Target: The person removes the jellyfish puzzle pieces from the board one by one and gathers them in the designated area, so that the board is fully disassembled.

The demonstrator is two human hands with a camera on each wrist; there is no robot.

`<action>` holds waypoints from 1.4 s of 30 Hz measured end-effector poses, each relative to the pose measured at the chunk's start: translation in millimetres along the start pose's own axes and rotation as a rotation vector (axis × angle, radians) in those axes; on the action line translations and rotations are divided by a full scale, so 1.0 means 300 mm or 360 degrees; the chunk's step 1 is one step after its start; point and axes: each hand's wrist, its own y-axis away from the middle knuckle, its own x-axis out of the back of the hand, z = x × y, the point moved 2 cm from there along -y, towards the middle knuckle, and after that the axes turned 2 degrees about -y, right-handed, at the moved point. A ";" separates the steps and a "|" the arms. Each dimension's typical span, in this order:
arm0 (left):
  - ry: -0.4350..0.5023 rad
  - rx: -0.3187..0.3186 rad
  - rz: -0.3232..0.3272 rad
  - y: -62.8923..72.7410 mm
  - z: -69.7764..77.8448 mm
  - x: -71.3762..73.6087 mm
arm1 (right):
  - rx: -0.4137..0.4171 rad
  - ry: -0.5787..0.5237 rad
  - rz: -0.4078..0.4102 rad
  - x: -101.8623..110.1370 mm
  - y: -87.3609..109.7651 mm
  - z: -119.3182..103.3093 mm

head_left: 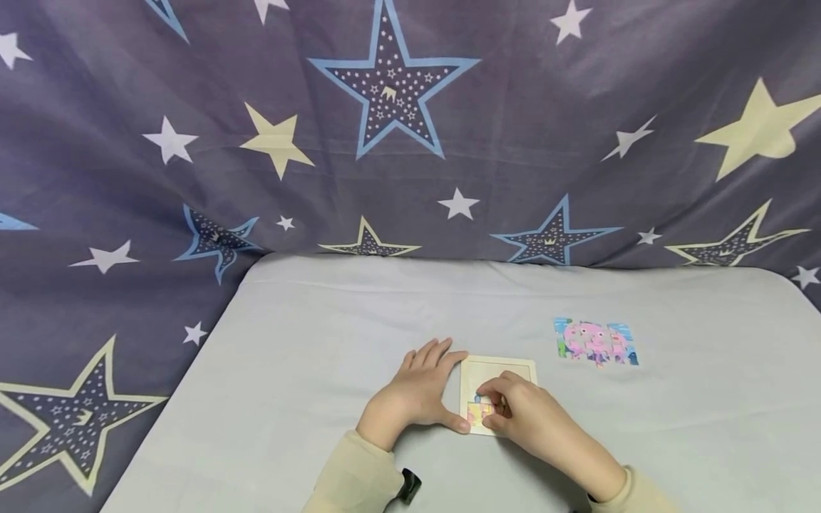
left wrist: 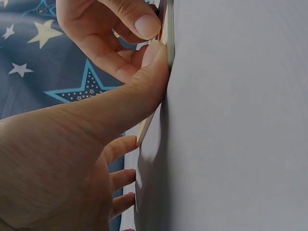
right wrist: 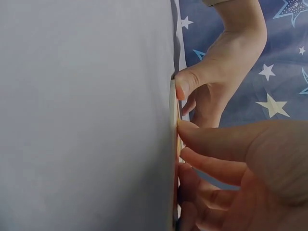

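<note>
A shallow, cream-coloured puzzle tray (head_left: 500,361) lies on the bed-like surface, with a few yellow and pink jigsaw pieces (head_left: 475,412) in its lower left part. My left hand (head_left: 417,392) is spread along the tray's left side. Its thumb touches the lower left corner and its index finger the upper left one. Over the tray, my right hand (head_left: 529,413) has its thumb and fingers bent around a puzzle piece low in the tray, mostly hidden by the fingers. In the right wrist view, the thumb (right wrist: 211,139) and index finger come down at the tray's surface.
Right of the tray and farther back lies an assembled jigsaw picture (head_left: 595,342) with a pink character on blue. Pale grey cloth (head_left: 321,342) covers the surface. A dark curtain (head_left: 410,185) with stars hangs behind and on the left. A black strap end (head_left: 409,486) shows by the left sleeve.
</note>
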 end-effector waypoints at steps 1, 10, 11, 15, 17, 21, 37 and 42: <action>0.0002 0.0000 0.0003 0.001 0.000 0.000 | 0.0007 0.0004 0.0003 0.000 0.000 -0.001; -0.0003 0.0002 0.0011 0.001 -0.004 0.002 | 0.0069 0.0002 -0.0010 0.005 -0.003 -0.003; 0.0000 0.0002 0.0013 0.001 -0.004 0.002 | 0.0086 0.0006 -0.0004 0.006 -0.004 -0.003; -0.0001 0.0004 0.0022 0.002 -0.003 0.004 | 0.0145 0.0010 0.0020 0.009 -0.007 -0.002; -0.0001 0.0003 0.0025 0.001 -0.003 0.005 | 0.0160 -0.0004 0.0017 0.010 -0.008 -0.001; 0.0006 0.0000 0.0024 0.000 -0.005 0.006 | 0.0156 -0.0067 -0.0013 0.014 -0.013 -0.001; -0.0001 0.0010 -0.0004 0.000 0.000 0.000 | 0.0090 -0.0324 -0.0138 0.031 -0.013 0.015; -0.0009 0.0006 -0.0001 -0.001 -0.001 -0.005 | 0.0098 -0.0328 -0.0139 0.035 -0.009 0.019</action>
